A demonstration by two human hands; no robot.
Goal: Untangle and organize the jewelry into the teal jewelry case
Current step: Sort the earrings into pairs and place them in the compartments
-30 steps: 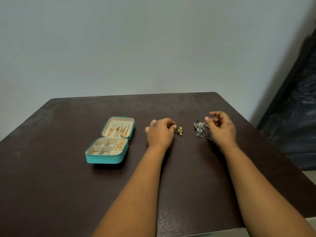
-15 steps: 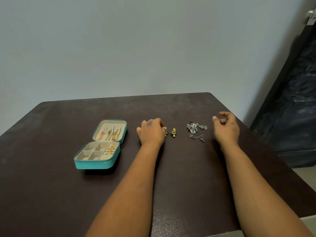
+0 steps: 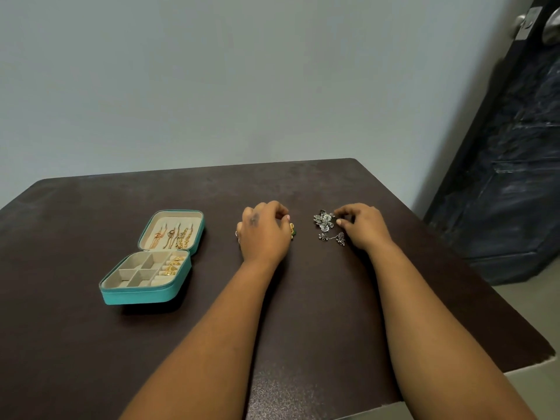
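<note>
The teal jewelry case [image 3: 138, 296] lies open on the left of the dark table [image 3: 69, 353]. Gold chains and earrings hang in its lid, and gold rings sit in its right-hand tray slots. My left hand [image 3: 264, 233] is curled at mid-table, its fingertips closed on small gold-and-green earrings [image 3: 292, 230], which it mostly hides. To the right lies a tangled silver jewelry cluster [image 3: 323, 221]. My right hand [image 3: 362, 228] pinches the cluster's right edge with thumb and forefinger. A separate silver drop earring [image 3: 332, 237] lies just below the cluster, beside my right hand.
A pale wall rises behind the table. A dark door [image 3: 515, 153] with a metal knob [image 3: 550, 31] stands at the right, close to the table's right edge. Grey floor shows at the bottom right.
My right hand has moved left onto the silver cluster and closed its fingers on it. My left hand has slid right over the gold-and-green earrings. The view has shifted slightly.
</note>
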